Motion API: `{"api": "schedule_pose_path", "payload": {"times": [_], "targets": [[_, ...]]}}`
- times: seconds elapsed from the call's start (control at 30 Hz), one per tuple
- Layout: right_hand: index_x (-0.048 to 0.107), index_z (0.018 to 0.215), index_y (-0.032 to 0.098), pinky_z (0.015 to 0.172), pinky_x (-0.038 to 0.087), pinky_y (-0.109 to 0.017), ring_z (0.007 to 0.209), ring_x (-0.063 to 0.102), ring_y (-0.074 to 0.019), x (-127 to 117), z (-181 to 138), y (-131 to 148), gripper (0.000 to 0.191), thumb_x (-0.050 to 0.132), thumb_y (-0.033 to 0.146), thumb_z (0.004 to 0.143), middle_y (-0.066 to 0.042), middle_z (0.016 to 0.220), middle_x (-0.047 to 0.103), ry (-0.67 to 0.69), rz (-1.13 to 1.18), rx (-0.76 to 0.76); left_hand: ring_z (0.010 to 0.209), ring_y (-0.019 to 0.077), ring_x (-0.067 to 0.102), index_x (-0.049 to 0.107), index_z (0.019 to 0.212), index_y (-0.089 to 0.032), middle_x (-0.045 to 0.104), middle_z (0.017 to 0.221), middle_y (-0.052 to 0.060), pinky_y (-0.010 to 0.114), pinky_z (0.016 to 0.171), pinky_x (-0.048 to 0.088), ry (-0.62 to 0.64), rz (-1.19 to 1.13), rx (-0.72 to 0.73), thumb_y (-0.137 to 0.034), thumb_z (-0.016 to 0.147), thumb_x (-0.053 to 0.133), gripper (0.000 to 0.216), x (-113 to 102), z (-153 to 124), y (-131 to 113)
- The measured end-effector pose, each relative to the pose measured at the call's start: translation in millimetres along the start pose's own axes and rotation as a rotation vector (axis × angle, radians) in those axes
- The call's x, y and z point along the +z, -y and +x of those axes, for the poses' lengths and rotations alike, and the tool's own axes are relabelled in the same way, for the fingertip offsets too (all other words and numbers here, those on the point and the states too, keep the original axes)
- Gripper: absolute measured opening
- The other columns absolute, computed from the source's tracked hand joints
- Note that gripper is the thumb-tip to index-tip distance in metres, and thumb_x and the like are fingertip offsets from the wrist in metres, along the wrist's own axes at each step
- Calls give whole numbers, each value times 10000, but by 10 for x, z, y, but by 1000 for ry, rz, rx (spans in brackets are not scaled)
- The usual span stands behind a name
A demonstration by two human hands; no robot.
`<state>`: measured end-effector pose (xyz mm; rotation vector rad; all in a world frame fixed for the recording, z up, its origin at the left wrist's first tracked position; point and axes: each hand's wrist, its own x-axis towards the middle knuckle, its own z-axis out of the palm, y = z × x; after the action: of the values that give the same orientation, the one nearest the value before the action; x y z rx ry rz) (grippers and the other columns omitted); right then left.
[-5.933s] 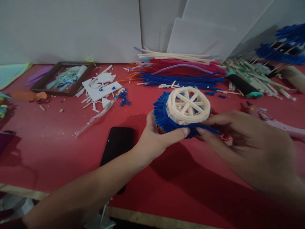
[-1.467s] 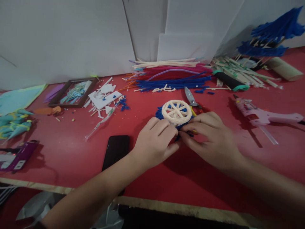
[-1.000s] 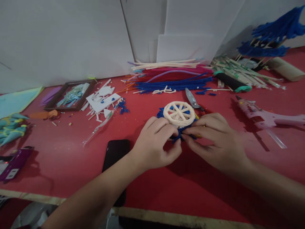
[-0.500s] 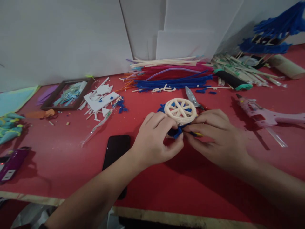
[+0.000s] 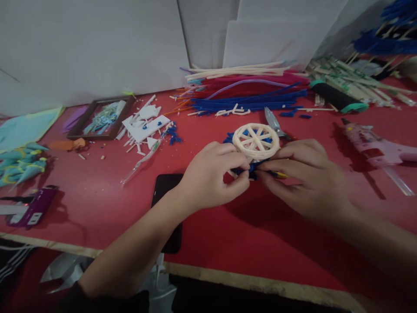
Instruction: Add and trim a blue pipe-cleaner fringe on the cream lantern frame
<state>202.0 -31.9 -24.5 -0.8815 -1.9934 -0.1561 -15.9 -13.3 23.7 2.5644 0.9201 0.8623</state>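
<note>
A cream spoked wheel (image 5: pixel 256 140) with blue fuzzy trim around its rim rests on the red table (image 5: pixel 97 191). My left hand (image 5: pixel 208 178) pinches the blue trim at the wheel's near edge between thumb and fingers. My right hand (image 5: pixel 304 174) grips the same near edge from the right side, its fingers meeting the left hand's. A thin yellow-tipped stick pokes out under my right fingers.
Scissors (image 5: pixel 273 124) lie just behind the wheel. Further back is a pile of coloured pipe cleaners (image 5: pixel 247 93). A pink glue gun (image 5: pixel 378 145) lies at the right, a black phone (image 5: pixel 167 204) by my left forearm, and a brown tray (image 5: pixel 100 119) with white scraps (image 5: pixel 145 126) at the left.
Both hands brought the wheel down from the air onto the table. Over the last second they keep pinching the blue trim at its near edge; the view shifted slightly.
</note>
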Motion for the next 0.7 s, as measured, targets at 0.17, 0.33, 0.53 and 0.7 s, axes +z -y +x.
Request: {"api": "schedule_pose_path", "payload": {"times": [0.17, 0.33, 0.53, 0.7], "targets": [[682, 963, 265, 761, 541, -429, 817, 654, -226, 14, 11, -5, 96, 723, 186, 926, -47, 850, 700, 2, -1, -7, 764, 160, 655, 645, 800, -229, 740, 797, -9, 315, 765, 474, -39, -3, -38, -206, 898, 592, 114, 3, 1, -13], [687, 957, 293, 760, 545, -437, 811, 664, -225, 18, 16, 5, 112, 714, 189, 927, -29, 847, 710, -6, -3, 3, 749, 154, 676, 652, 820, -222, 761, 790, -3, 313, 752, 491, -108, 29, -43, -209, 940, 578, 141, 64, -22, -12], [695, 949, 306, 759, 540, -439, 814, 667, -227, 2, 24, 36, 130, 717, 181, 920, -25, 847, 710, -13, -4, 36, 700, 152, 658, 613, 740, -219, 723, 714, -9, 305, 706, 481, -193, 125, 21, -158, 886, 589, 160, 107, -55, 5], [670, 954, 275, 742, 537, -430, 821, 649, -226, 4, 6, 45, 99, 716, 190, 934, -43, 847, 690, -9, -23, 63, 656, 135, 596, 550, 692, -225, 665, 680, -25, 293, 684, 456, -198, 119, 9, -154, 843, 613, 178, 109, -71, 17]]}}
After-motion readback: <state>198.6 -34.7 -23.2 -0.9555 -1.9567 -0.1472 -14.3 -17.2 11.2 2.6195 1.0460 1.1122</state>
